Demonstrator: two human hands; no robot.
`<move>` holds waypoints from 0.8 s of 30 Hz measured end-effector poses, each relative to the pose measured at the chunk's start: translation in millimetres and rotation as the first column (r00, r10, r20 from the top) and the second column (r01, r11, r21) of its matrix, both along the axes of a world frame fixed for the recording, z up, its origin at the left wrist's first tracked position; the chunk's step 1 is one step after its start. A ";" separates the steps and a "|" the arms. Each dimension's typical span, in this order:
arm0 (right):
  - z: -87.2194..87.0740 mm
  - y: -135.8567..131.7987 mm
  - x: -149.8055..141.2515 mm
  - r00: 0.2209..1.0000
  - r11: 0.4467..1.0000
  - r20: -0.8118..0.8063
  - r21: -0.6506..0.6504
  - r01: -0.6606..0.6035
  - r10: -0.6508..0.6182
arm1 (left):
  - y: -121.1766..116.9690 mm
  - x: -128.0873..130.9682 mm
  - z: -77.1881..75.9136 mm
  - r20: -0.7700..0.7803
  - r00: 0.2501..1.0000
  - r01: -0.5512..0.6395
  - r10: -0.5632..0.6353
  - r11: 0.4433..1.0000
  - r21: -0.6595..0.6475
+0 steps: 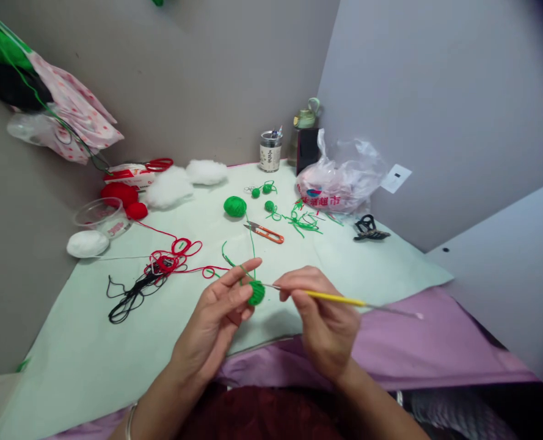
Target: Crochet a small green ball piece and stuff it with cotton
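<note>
Between the thumb and fingers of my left hand (223,305) is a small green crochet piece (257,293), held above the near part of the table. Green yarn runs up from it to a green yarn ball (235,206). My right hand (321,318) grips a crochet hook (333,297) with a yellow handle, pen-like. Its thin metal tip points left and reaches the edge of the green piece; whether it is inside a stitch I cannot tell. Orange thread snips (266,232) lie beyond my hands, next to the yarn strand.
Red yarn (179,247) and black cord (136,296) lie tangled at left, near white stuffing (169,186) and a clear plastic tub (99,214). Green scraps (304,220), small green balls (269,206), a plastic bag (333,183), a black hair claw (369,229) and a pen jar (270,153) sit farther back.
</note>
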State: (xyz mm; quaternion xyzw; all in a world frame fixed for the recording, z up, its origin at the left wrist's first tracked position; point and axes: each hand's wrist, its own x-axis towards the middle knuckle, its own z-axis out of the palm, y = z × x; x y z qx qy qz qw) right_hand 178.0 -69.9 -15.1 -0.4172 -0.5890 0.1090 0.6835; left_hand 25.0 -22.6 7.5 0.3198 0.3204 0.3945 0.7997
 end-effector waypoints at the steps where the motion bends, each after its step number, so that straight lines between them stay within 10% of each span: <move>1: 1.5 1.1 0.6 0.992 0.998 -0.121 -0.042 -0.052 0.047 | 0.7 -0.3 0.2 -0.007 1.000 -0.028 0.029 0.999 0.025; 12: -2.7 8.2 -2.2 0.937 0.963 -0.288 -0.122 -0.239 0.196 | -1.0 0.7 -7.0 -0.133 0.991 -0.007 0.032 0.983 0.182; 20: -4.6 17.5 8.6 0.669 0.860 -0.687 -0.127 -0.494 0.283 | 4.7 1.2 -6.1 0.044 0.993 0.111 -0.113 0.993 0.042; 24: -5.6 13.8 1.4 0.827 0.911 -0.495 -0.152 -0.384 0.266 | -0.8 2.5 -15.7 -0.158 0.987 0.040 0.001 0.965 0.258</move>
